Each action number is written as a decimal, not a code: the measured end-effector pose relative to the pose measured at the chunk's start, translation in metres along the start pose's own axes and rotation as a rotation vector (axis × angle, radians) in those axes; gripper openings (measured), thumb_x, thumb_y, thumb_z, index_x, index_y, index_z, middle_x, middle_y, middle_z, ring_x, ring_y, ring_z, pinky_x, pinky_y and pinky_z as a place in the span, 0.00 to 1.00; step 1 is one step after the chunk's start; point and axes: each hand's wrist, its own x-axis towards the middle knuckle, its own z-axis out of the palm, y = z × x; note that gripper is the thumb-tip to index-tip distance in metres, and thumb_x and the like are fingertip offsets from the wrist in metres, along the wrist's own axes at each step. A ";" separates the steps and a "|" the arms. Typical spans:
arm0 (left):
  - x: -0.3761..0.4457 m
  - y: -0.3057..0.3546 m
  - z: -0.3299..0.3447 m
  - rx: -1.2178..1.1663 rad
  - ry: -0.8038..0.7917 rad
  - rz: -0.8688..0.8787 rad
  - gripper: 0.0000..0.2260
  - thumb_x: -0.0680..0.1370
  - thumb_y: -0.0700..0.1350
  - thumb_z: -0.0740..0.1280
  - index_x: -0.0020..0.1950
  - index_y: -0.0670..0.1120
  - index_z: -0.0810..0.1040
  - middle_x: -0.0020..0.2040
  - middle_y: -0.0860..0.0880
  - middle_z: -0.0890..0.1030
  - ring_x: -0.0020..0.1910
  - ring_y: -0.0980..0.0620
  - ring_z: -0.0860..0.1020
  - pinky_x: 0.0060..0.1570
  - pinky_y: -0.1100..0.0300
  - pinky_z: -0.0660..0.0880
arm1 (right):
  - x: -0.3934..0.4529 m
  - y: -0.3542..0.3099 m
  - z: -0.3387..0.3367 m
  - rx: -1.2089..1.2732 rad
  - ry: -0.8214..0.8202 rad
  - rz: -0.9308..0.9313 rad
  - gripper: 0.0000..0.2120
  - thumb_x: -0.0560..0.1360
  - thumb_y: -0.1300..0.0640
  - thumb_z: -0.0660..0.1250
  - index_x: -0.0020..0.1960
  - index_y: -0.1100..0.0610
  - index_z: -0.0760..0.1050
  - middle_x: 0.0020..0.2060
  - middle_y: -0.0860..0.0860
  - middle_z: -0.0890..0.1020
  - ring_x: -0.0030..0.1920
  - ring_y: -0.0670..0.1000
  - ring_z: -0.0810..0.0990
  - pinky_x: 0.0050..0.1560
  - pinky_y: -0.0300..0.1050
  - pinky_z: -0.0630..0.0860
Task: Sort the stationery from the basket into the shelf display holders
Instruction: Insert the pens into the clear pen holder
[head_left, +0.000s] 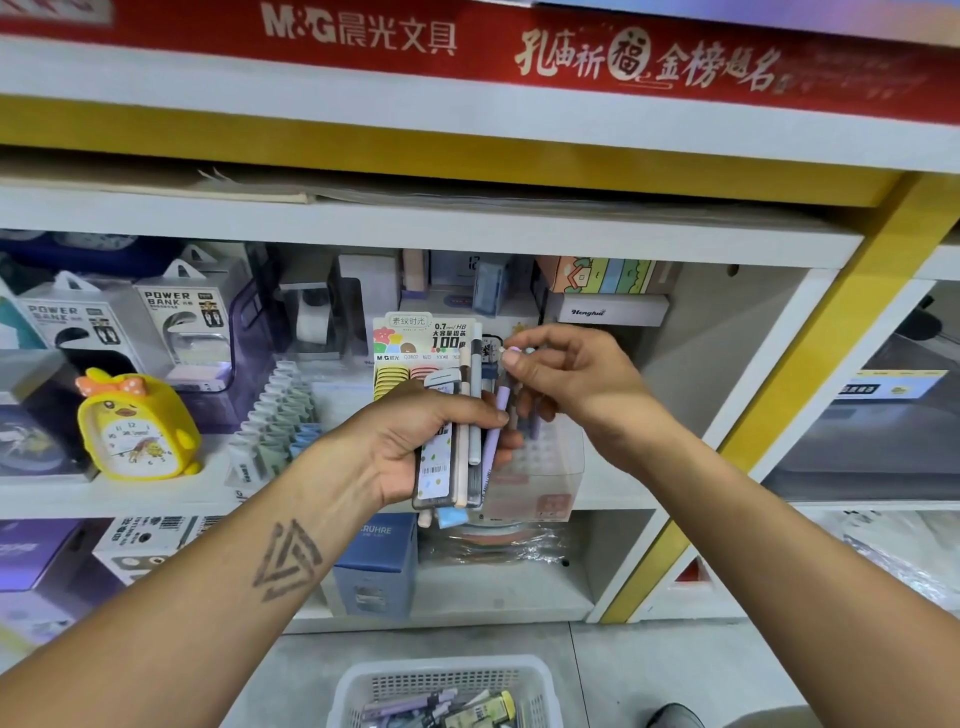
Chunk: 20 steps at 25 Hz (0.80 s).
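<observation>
My left hand (415, 447) grips a bundle of stationery (457, 457): lead-refill cases, a white pen and a purple pen, held upright in front of the middle shelf. My right hand (566, 374) pinches the top of the purple pen (501, 402) that sticks out of the bundle. Behind the hands stands a lead-refill display holder (410, 343) with a "100" card, and a clear holder (540, 467) on the shelf. The white basket (363, 686) with several pens and packs sits on the floor below.
On the shelf to the left stand a yellow chick alarm clock (137, 426), power bank boxes (182, 322) and a row of small packs (275, 415). Boxes (374, 561) fill the lower shelf. A yellow shelf post (779, 389) runs at the right.
</observation>
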 end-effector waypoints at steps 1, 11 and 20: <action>0.000 0.000 0.000 -0.010 -0.013 -0.010 0.09 0.65 0.32 0.73 0.44 0.38 0.86 0.44 0.37 0.84 0.44 0.41 0.85 0.38 0.51 0.82 | -0.001 -0.002 0.000 0.026 0.008 -0.004 0.09 0.76 0.63 0.72 0.54 0.66 0.79 0.34 0.57 0.84 0.28 0.52 0.78 0.28 0.41 0.72; -0.001 0.003 -0.004 -0.029 0.072 -0.028 0.05 0.67 0.36 0.75 0.40 0.38 0.82 0.34 0.41 0.81 0.29 0.48 0.81 0.31 0.58 0.80 | 0.003 0.015 -0.030 -0.777 0.238 -0.194 0.02 0.81 0.58 0.65 0.53 0.54 0.72 0.39 0.53 0.82 0.41 0.56 0.83 0.44 0.57 0.82; 0.002 0.002 -0.007 -0.018 0.070 -0.037 0.01 0.70 0.34 0.73 0.39 0.38 0.84 0.36 0.39 0.82 0.33 0.45 0.80 0.35 0.57 0.80 | 0.001 0.026 -0.031 -0.800 0.149 -0.273 0.10 0.80 0.56 0.66 0.46 0.44 0.68 0.36 0.47 0.81 0.39 0.48 0.83 0.41 0.55 0.83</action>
